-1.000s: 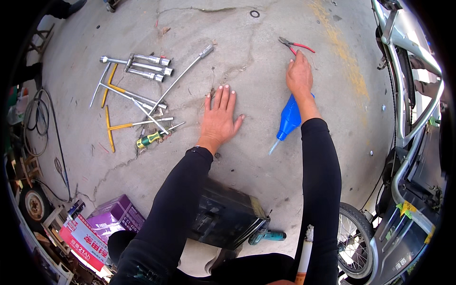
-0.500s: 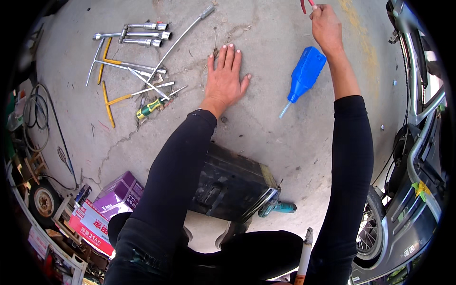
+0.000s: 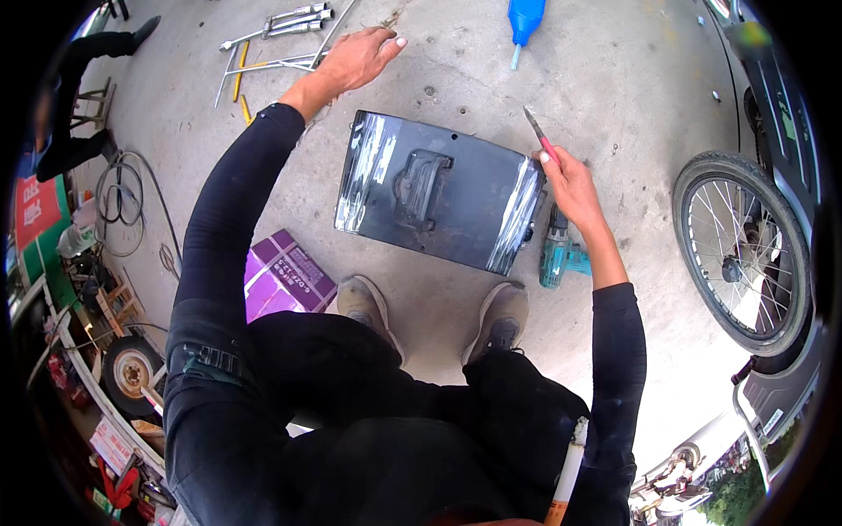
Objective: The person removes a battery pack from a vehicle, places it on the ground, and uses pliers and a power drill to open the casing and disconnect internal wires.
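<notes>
Concrete floor (image 3: 631, 79) — right hand (image 3: 572, 184) grips pliers (image 3: 537, 131), seemingly.

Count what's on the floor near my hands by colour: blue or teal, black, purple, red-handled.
Blue or teal: 2, funnel, drill
Black: 1, panel
Purple: 1, box
Red-handled: 1, pliers in right hand
Total: 5

A grey concrete floor (image 3: 631, 79) carries a black panel (image 3: 438, 188) between the hands, wrenches (image 3: 276, 22) beside the left hand (image 3: 355, 57), a teal drill (image 3: 557, 254) below the right hand (image 3: 570, 184).
</notes>
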Available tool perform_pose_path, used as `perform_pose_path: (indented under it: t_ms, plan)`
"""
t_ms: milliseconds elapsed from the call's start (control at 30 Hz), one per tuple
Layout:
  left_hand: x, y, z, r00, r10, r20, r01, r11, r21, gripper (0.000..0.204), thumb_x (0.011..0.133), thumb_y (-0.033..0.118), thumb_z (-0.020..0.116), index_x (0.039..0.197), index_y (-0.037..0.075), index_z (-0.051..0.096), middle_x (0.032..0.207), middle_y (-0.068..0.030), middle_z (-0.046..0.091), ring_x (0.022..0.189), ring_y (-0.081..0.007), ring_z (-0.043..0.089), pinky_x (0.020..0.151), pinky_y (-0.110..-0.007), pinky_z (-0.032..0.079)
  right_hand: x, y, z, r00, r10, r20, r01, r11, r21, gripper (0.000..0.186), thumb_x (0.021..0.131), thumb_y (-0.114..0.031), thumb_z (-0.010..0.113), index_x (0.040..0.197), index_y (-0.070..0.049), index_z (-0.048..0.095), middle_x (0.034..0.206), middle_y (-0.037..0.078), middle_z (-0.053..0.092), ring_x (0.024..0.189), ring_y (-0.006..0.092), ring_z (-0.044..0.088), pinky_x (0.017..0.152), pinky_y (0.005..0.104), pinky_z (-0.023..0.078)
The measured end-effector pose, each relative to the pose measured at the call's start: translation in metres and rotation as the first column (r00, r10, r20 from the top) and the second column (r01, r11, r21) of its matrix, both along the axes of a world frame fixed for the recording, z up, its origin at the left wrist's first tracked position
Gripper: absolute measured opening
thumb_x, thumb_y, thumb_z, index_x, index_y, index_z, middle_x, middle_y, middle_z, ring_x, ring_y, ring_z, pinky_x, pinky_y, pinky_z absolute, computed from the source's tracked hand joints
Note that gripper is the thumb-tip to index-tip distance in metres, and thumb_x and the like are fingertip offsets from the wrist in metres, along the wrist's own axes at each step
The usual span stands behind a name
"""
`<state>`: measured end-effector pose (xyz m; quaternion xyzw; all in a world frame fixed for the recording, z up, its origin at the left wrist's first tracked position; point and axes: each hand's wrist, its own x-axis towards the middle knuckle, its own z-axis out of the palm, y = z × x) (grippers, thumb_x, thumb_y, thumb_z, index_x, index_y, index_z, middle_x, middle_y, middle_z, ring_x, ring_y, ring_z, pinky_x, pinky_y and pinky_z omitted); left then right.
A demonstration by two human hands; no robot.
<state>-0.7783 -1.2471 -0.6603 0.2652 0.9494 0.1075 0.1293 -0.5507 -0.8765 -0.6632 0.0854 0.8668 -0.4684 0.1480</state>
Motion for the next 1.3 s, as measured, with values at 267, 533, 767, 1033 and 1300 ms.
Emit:
perform_pose_path:
  t_ms: [267,533,767,1033,1300]
  plan:
    - [0.288,0.000,0.060,0.754,-0.629,-0.191,0.605,0.778,-0.172,0.066,0.097,0.039,0.058,0.155,0.017,0.036,0.167,0.0000,0.030,0.155,-0.0164,0.026,0.126,-0.046,0.016,-0.010,-0.008,-0.025,0.995,0.092,0.034,-0.094,0.993,0.071,0.044,0.104,-0.045,0.053,0.116,-0.005,0.069,0.082,0.010,0.067,0.078,0.0216,0.060,0.077,0.0357,0.049]
    - [0.266,-0.012,0.016,0.550,-0.750,-0.368,0.700,0.654,-0.287,0.065,0.100,0.034,0.051,0.160,0.025,0.030,0.169,0.0084,0.026,0.152,-0.0057,0.028,0.124,-0.040,0.018,0.001,-0.019,-0.024,0.999,-0.009,0.040,0.009,1.000,0.012,0.047,0.103,-0.043,0.055,0.120,-0.002,0.069,0.091,0.009,0.072,0.090,0.0163,0.065,0.085,0.0334,0.049]
    - [0.208,-0.048,0.025,0.560,-0.802,-0.205,0.779,0.595,-0.200,0.084,0.087,0.038,0.071,0.157,0.047,0.026,0.170,0.0143,0.020,0.155,-0.0169,0.026,0.126,-0.043,0.027,0.085,-0.034,-0.011,0.991,-0.101,0.093,0.104,0.994,-0.030,0.047,0.103,-0.042,0.056,0.116,0.001,0.068,0.082,0.012,0.066,0.078,0.0187,0.061,0.075,0.0367,0.048]
    - [0.156,-0.035,0.085,0.589,-0.808,0.005,0.669,0.484,-0.565,0.079,0.083,0.029,0.078,0.152,0.032,0.039,0.164,0.0062,0.035,0.152,-0.0161,0.032,0.130,-0.044,0.017,0.156,-0.073,0.015,0.992,-0.053,0.112,0.081,0.960,-0.268,0.043,0.107,-0.038,0.051,0.120,0.000,0.063,0.086,0.017,0.063,0.082,0.0263,0.060,0.079,0.0369,0.049]
    - [0.271,0.062,0.091,0.853,-0.371,0.367,0.301,0.924,0.235,0.055,0.094,0.019,0.068,0.143,0.003,0.048,0.152,-0.0161,0.046,0.134,-0.0361,0.053,0.103,-0.043,0.053,0.186,-0.032,0.025,0.957,-0.259,-0.130,0.173,0.871,-0.459,0.045,0.110,-0.033,0.049,0.128,0.006,0.060,0.158,0.013,0.043,0.117,0.0261,0.060,0.097,0.0382,0.047]
